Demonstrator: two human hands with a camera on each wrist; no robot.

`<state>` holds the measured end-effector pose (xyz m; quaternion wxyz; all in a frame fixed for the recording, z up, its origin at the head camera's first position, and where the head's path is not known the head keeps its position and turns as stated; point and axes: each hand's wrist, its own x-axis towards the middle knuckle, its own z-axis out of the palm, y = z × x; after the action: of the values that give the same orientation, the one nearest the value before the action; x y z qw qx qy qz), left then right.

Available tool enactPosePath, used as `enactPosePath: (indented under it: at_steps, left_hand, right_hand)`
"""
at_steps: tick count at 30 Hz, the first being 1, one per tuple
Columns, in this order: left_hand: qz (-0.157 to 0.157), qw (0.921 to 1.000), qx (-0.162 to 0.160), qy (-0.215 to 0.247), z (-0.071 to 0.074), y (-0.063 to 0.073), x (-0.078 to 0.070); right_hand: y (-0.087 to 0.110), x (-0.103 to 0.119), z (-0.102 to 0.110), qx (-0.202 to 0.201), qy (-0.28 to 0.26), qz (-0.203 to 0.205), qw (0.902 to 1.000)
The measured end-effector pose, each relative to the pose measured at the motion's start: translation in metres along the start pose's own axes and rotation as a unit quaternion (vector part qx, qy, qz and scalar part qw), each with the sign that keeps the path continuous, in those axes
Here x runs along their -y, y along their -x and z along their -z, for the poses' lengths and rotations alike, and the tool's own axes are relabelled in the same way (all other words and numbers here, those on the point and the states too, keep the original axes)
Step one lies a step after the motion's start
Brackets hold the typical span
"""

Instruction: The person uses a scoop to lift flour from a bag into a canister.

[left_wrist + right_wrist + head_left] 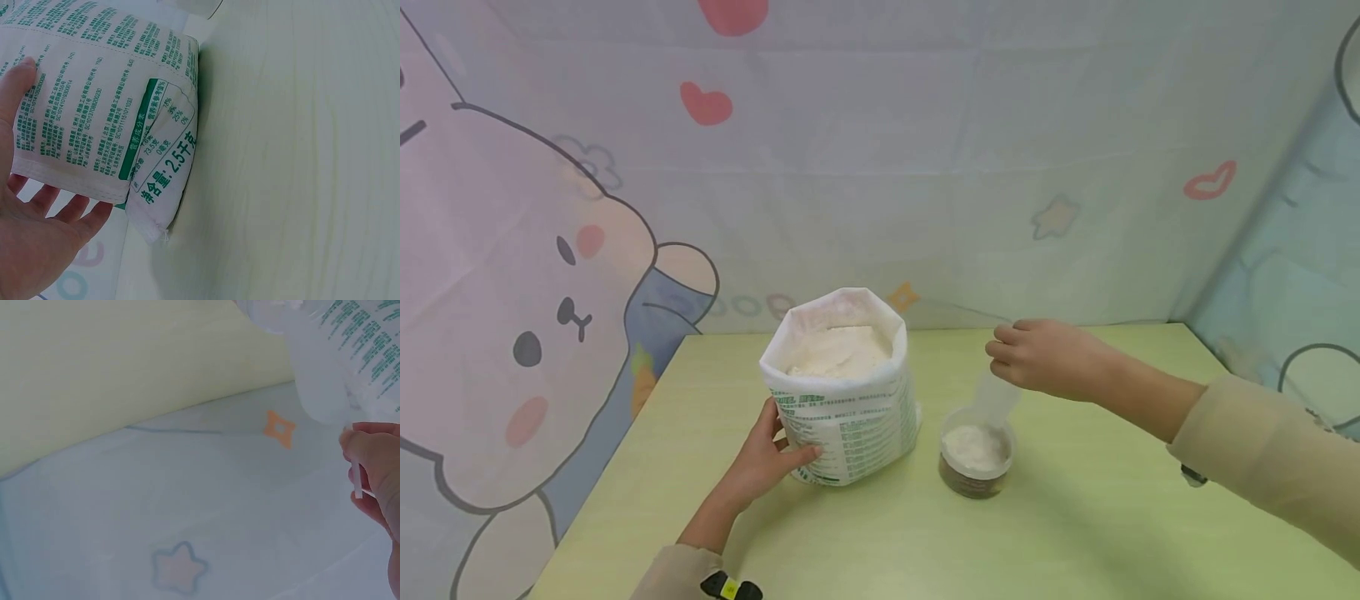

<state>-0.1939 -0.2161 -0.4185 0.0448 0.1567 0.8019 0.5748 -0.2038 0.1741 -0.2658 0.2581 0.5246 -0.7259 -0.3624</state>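
Observation:
An open white bag of flour-like powder (857,433) with green print stands upright on the table. My left hand (763,462) grips its near left side, the thumb on the printed face. In the left wrist view the fingers (94,219) curl round the bag's edge. My right hand (1045,358) pinches the handle of a translucent white scoop (996,398); the thin handle (357,481) shows between the fingers in the right wrist view. The scoop's bowl points down over a small round tub (976,482), with white powder inside. Whether powder remains in the scoop cannot be told.
The light green-yellow table (1075,533) ends at a hanging cloth (880,208) printed with hearts, stars and a cartoon animal. Another printed cloth (1300,275) hangs at the right side. The tub stands to the right of the bag.

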Motion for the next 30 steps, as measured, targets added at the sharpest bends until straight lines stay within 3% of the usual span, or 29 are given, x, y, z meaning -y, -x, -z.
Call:
enactPosePath:
  at_steps: [4, 10, 30]
  left_hand:
    - [0.000, 1.0000, 0.000, 0.002, -0.0005, -0.0002, 0.0005]
    - [0.002, 1.0000, -0.002, 0.004, -0.0001, 0.0004, 0.0013]
    - [0.006, 0.9999, -0.007, -0.007, -0.0007, 0.0001, 0.0004]
  right_hand:
    - [-0.0017, 0.0023, 0.0016, -0.021, 0.050, 0.029, 0.9981]
    - [-0.0023, 0.0052, 0.0008, -0.037, 0.065, 0.040, 0.9964]
    - [0.0000, 0.0084, -0.0033, -0.010, 0.081, 0.049, 0.9954]
